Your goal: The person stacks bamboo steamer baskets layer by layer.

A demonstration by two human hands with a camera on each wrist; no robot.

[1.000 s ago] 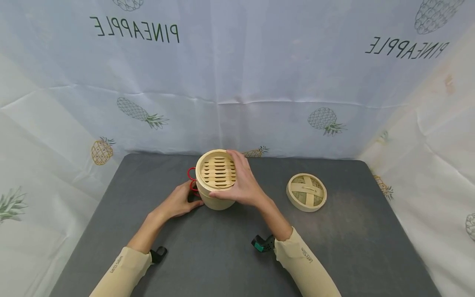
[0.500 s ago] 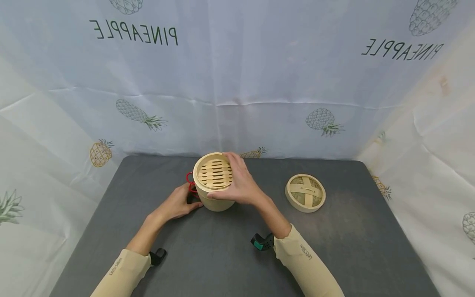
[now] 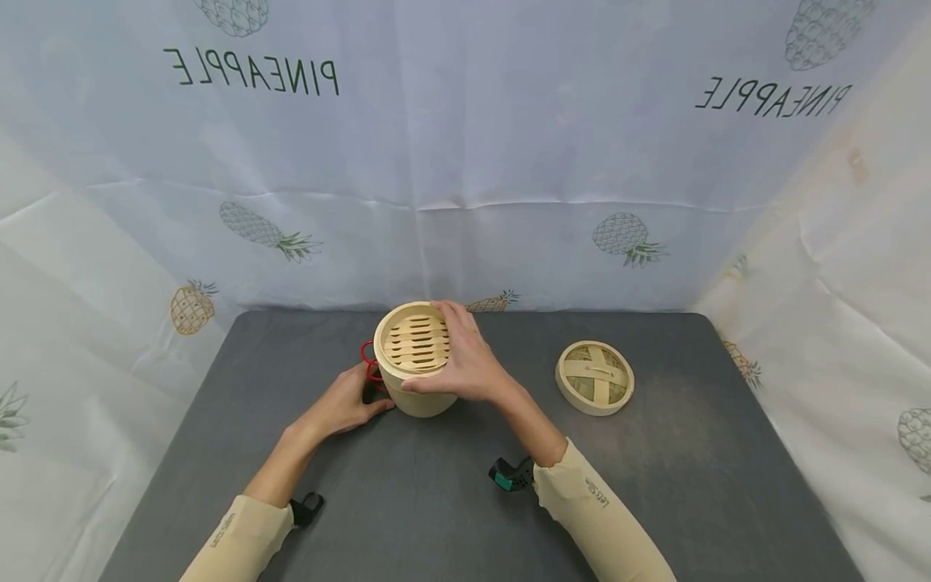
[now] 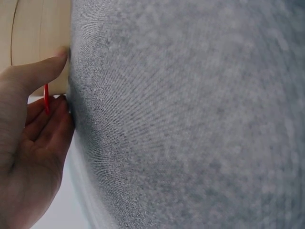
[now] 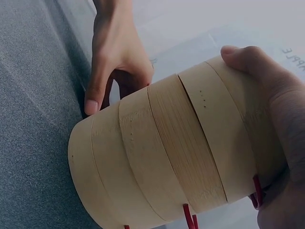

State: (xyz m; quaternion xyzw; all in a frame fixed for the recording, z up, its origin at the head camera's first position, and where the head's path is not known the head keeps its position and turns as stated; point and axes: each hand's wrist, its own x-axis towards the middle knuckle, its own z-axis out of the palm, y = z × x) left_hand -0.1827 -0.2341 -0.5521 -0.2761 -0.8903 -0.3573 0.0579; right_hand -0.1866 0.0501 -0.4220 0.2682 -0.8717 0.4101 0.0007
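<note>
On the table (image 3: 407, 501) a steamer stack (image 3: 402, 364) stands upright, fingers gripping, left hand (image 3: 345, 404) low, right hand (image 3: 469, 360) high

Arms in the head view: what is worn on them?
The left sleeve and right sleeve are beige with dark lettering. A black device sticks out by each sleeve, the right one with a green patch. The left hand and right hand wear no gloves.

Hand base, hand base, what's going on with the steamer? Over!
Right hand gripping top tier, left hand holding lower down. Steamer stack upright on table. Lid apart on right, likely not blocking.
</note>
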